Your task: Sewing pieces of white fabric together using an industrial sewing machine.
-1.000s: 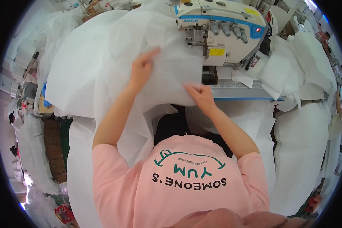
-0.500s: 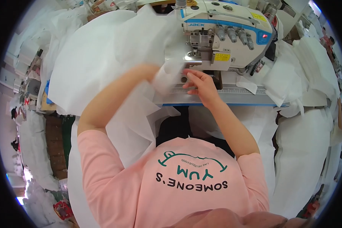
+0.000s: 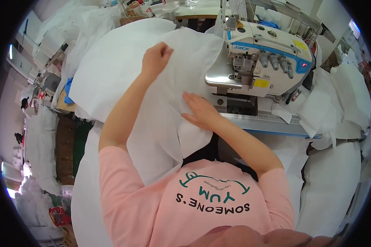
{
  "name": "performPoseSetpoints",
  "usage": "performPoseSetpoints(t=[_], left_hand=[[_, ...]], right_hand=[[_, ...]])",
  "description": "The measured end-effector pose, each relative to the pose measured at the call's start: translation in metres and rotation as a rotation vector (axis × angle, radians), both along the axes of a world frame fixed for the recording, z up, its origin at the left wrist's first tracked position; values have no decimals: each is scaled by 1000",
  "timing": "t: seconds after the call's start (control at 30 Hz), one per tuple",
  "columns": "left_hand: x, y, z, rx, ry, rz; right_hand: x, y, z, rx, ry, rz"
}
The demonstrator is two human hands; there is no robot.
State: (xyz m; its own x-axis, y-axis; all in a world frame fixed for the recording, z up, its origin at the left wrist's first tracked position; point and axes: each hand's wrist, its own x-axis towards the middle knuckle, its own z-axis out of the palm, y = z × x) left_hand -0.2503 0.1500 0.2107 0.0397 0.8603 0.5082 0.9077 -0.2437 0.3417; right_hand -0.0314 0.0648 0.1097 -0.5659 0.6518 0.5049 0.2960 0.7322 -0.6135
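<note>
1. Nearest the camera, the person's pink printed T-shirt (image 3: pixel 202 206) fills the lower middle, and both bare forearms rise from it toward the sewing table.
2. The right hand (image 3: pixel 200 110) lies flat, fingers spread and pressed down on the white non-woven fabric piece (image 3: pixel 152 82), just in front of the overlock sewing machine (image 3: pixel 261 66).
3. The left hand (image 3: pixel 156 57) is raised farther out, closed in a loose fist that pinches a fold of the same fabric and lifts it off the table.
4. The fabric drapes from the table edge into the person's lap, and its far part spreads left of the machine.
5. Judged from this pose, the step in hand is arranging the piece: one hand anchors it while the other draws an edge up.
6. The next move would seem to call for laying that edge flat and bringing it level with the machine's presser foot, keeping layers aligned.
7. The needle area is too small to make out, the lifted fold hides the left fingertips, and the table top (image 3: pixel 272 123) is largely covered.
8. Farther off, stacks of white fabric (image 3: pixel 338 173) crowd both sides, bent by the lens.
</note>
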Motion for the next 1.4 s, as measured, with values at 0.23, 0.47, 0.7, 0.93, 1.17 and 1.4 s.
performPoseSetpoints(t=[0.23, 0.47, 0.7, 0.93, 1.17, 1.4], left_hand=[[42, -25, 73, -116, -1083, -520], [120, 15, -50, -123, -250, -584], [124, 55, -39, -430, -323, -73], [-40, 68, -8, 166, -28, 223], [-349, -65, 3, -266, 54, 706], [-326, -65, 37, -445, 0, 825]], right_hand=[[-28, 12, -4, -248, 100, 213], [71, -78, -64, -362, -350, 331], [114, -107, -72, -192, -120, -90], [21, -13, 66, 484, -425, -386], [-110, 0, 129, -734, 227, 259], [-291, 126, 66, -633, 324, -279]])
